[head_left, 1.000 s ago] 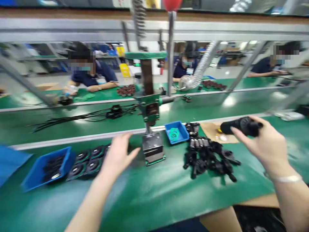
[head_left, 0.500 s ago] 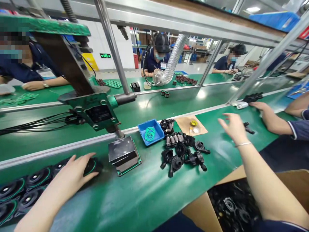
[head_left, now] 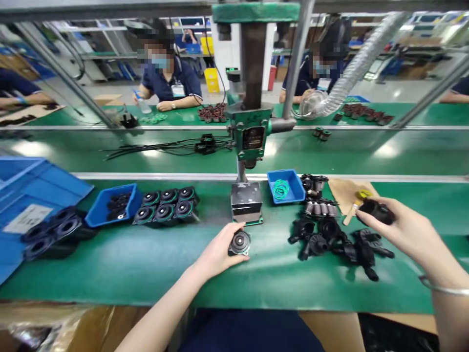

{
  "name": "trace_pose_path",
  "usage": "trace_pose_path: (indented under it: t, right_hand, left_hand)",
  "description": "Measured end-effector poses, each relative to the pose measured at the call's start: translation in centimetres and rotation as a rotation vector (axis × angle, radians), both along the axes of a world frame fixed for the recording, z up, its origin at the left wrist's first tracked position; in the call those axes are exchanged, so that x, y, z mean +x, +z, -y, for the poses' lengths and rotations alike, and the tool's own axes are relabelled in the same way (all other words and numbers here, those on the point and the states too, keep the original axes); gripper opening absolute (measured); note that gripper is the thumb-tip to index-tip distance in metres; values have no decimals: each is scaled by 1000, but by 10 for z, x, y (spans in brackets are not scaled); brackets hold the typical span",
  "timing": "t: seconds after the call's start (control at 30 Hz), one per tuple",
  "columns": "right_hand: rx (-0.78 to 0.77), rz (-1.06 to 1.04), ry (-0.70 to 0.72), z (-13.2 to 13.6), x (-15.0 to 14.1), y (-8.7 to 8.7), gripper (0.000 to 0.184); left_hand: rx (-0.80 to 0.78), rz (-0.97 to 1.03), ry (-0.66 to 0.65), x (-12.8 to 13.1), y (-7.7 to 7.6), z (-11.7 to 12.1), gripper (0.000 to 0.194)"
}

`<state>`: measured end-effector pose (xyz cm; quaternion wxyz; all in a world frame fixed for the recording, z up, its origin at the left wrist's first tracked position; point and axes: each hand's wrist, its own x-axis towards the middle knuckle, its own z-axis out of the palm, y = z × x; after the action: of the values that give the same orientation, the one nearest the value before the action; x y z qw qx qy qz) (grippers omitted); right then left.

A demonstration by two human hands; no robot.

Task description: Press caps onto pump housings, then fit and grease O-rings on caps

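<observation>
Work is occupying both sides of the green bench (head_left: 146, 274) as I am following the head view from afar. Half a second ago the left hand (head_left: 222, 252) was lying over the rows of black housings; now it is holding one round-faced black housing with a green ring (head_left: 240, 242), face up, just on the near side of the dark grey metal block (head_left: 246, 200). Its thumb and fingers are curving around the housing's left side; I am not able to tell whether the base is touching the bench.

Six similar black housings in two rows (head_left: 164, 210) are standing to the left, well apart from it.

The right hand (head_left: 410, 227) was reaching far right with spread, bare fingers; now its thumb and fingers are closing on a dark, cup-shaped black part (head_left: 377, 212), by the brown paper sheet (head_left: 339, 188). Black spouted fittings (head_left: 318, 242) are lying to its left, near the blue plastic tray (head_left: 297, 197) holding thin green rings (head_left: 281, 189).

I am reading the change as a shift from reaching to handling, with each hand carrying its own piece.
</observation>
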<state>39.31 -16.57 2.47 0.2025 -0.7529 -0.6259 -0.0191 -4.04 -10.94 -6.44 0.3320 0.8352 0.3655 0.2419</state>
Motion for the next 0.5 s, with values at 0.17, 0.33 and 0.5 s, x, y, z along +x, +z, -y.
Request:
trace_pose_path:
  t: [0.17,0.33,0.5]
  right_hand:
    - [-160,136,394,11,-130,-13,43]
    - [-189,221,479,-7,-209,-71,39]
    - [-126,111,580,-1,-198,-88,29]
  left_hand:
    - [-219,265,36,5,-23,2,89]
    - [-397,375,100,-1,-31,6,90]
    - [-439,410,88,-5,-32,6,88]
